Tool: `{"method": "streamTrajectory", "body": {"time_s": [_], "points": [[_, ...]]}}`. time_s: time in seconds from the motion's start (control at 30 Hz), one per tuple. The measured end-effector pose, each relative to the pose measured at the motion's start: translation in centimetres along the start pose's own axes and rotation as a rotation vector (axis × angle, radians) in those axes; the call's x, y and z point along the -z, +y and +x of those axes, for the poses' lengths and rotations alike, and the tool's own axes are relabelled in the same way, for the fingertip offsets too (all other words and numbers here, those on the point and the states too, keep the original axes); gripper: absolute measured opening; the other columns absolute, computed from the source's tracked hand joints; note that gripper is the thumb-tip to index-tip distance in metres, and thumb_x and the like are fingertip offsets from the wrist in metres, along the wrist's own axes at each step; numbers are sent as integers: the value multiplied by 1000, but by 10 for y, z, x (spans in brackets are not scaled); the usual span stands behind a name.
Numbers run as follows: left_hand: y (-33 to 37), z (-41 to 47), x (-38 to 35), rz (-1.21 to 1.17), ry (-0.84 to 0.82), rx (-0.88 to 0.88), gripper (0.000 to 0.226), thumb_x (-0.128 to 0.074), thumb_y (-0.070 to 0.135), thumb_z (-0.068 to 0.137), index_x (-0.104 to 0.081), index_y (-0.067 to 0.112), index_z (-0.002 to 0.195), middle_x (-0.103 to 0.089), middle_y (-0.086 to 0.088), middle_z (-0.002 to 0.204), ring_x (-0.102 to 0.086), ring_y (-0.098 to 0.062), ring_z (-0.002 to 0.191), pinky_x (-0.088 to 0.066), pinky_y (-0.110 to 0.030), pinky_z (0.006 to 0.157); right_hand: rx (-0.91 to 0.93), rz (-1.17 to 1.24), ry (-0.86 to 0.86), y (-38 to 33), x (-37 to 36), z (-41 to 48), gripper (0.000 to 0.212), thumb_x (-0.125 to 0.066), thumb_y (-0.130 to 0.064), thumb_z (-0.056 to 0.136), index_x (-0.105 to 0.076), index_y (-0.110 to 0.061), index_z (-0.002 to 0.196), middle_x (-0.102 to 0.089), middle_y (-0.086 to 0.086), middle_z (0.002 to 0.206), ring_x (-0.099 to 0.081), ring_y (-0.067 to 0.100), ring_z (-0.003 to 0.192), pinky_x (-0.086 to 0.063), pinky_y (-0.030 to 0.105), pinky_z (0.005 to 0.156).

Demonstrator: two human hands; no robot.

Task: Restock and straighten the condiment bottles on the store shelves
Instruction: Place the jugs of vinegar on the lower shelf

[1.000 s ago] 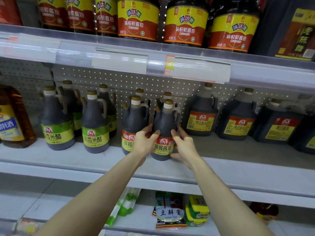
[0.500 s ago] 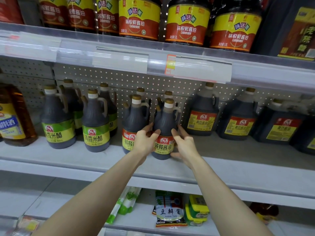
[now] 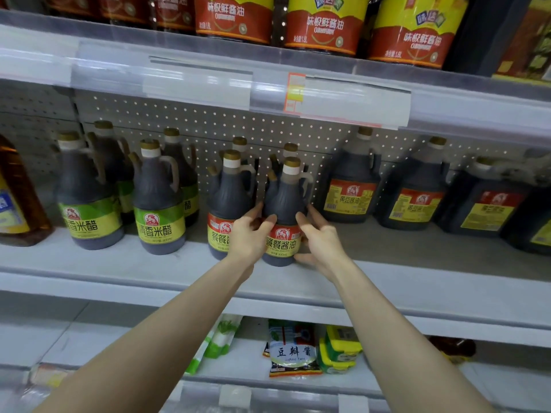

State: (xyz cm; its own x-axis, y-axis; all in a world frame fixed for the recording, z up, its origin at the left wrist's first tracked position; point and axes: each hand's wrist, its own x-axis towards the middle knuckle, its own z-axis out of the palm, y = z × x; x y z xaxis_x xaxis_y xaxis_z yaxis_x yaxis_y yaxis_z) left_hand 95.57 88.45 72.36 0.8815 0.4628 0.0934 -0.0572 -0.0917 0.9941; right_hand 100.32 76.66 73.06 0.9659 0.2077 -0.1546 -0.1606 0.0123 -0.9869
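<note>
Store shelving seen from a head cam. The middle shelf (image 3: 417, 263) carries the task's btls. The top shelf (image 3: 477, 93) above it holds big red-and-yellow soy btls (image 3: 325, 28). On the middle shelf, R side: dark yellow-label jugs (image 3: 351, 186). L side: green-label vinegar btls (image 3: 158, 204), w/ more behind them. Centre front: two matching btls.

The right one of the pair, the red-label soy bottle (image 3: 283, 201), stands upright on the middle shelf just beside its twin (image 3: 229, 201), label facing out. The left hand (image 3: 249, 239) grips its left side, fingers (image 3: 255, 210) tucked into the gap between the two btls, thumb across the label top. The right hand (image 3: 323, 244) cups its right side, fingers curved round it, thumb low near the base.

The step looks like squaring this bottle w/ its row. To do it well:
- Keep the base flat on the shelf.
- Slide or twist in small amounts.
- Bring its front level w/ the twin.
- Leave the label straight out.
- Avoid bumping the btl right behind.

Vs. half a sec ago: both hands keep the same grip and the bottle sits in the same spot. Only the view has dipped a little, so less of the top shelf's btls shows.
</note>
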Motion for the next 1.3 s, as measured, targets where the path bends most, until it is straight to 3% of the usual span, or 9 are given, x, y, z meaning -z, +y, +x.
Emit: {"method": "streamTrajectory", "body": {"time_s": [0.43, 1.3], "points": [[-4, 5, 1, -18, -49, 31, 49, -58, 23, 95, -45, 14, 142, -59, -7, 132, -57, -24, 116, -49, -51, 98, 26, -3, 28, 6, 2, 4, 50, -54, -29, 97, -39, -33, 145, -54, 4, 137, -55, 30, 119, -52, 42, 76], [-5, 5, 3, -43, -21, 50, 51, -60, 24, 94, -46, 14, 142, -59, -9, 131, -58, -27, 117, -50, -52, 96, 49, -9, 7, 8, 3, 5, 51, -55, -29, 97, -38, -33, 145, -51, 5, 142, -54, 32, 123, -52, 48, 83]]}}
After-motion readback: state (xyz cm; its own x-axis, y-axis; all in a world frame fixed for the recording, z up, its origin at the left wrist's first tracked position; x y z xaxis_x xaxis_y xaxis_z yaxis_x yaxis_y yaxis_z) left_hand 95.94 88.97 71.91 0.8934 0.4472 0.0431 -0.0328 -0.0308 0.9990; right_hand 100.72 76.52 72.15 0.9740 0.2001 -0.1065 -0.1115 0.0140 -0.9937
